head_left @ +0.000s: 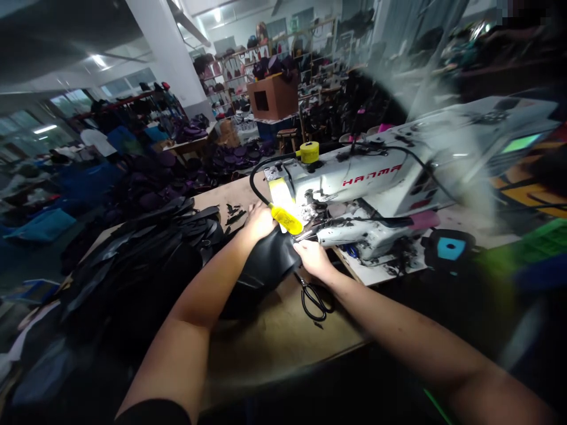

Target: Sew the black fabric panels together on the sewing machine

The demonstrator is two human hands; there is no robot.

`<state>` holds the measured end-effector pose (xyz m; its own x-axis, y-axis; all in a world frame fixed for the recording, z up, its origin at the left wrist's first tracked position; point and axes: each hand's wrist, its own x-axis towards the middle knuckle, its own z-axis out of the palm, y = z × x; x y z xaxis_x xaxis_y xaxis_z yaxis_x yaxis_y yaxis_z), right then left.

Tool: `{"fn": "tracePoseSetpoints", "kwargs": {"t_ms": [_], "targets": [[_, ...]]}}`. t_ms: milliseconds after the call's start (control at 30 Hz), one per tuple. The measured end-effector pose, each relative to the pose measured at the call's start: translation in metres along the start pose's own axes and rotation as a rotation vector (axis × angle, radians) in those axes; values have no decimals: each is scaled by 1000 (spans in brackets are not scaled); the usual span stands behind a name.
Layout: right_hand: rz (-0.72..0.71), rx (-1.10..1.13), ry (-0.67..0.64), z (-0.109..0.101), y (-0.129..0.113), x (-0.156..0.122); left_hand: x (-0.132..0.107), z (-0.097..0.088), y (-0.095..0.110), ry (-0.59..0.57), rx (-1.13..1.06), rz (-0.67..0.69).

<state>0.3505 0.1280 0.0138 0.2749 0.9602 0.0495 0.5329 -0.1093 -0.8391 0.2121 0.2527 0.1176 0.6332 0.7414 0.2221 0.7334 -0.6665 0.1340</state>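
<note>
My left hand (259,221) and my right hand (314,260) both grip a curved black piece of leather or similar material (270,262) on the wooden work table (283,336). My right hand is closest to the needle area of a white HANMA sewing machine (354,183), and the material's edge runs towards it. The needle itself is hard to make out. A yellow work lamp (286,218) shines down beside my hands. Black-handled scissors (315,301) lie on the table just below my right hand. A heap of black cut pieces (150,260) rises to the left.
Small black scraps (234,215) lie on the table beyond my left hand. A yellow thread spool (309,152) sits on the machine. Purple pieces (234,156), shelves of bags (261,65), a cardboard box (272,97) and a white pillar (170,53) stand beyond.
</note>
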Motion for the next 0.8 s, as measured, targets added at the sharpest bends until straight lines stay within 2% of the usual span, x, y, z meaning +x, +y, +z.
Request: {"fn": "tracePoseSetpoints", "kwargs": {"t_ms": [33, 100, 167, 233, 333, 433, 533, 600, 667, 700, 800], "targets": [[6, 10, -8, 1, -1, 0, -14, 3, 4, 87, 68, -19], [34, 40, -29, 1, -2, 0, -46, 13, 12, 161, 143, 30], [75, 75, -53, 0, -3, -2, -79, 27, 21, 110, 121, 156], [99, 101, -71, -2, -2, -6, -106, 40, 27, 55, 84, 225], [123, 175, -82, -3, -2, -13, -129, 52, 31, 0, 93, 189], [143, 297, -96, -3, -2, -17, -132, 57, 35, -21, 64, 63], [193, 363, -107, -1, -3, -19, -123, 57, 40, 77, 4, -148], [231, 383, -106, 1, -5, -18, -114, 55, 40, 147, 44, -228], [242, 390, -114, 2, -7, -16, -105, 51, 35, 139, 134, -165], [242, 393, -121, 2, -9, -16, -101, 48, 30, 96, 176, -76], [248, 382, -141, 0, -12, -14, -93, 36, 14, -119, 257, 307]]}}
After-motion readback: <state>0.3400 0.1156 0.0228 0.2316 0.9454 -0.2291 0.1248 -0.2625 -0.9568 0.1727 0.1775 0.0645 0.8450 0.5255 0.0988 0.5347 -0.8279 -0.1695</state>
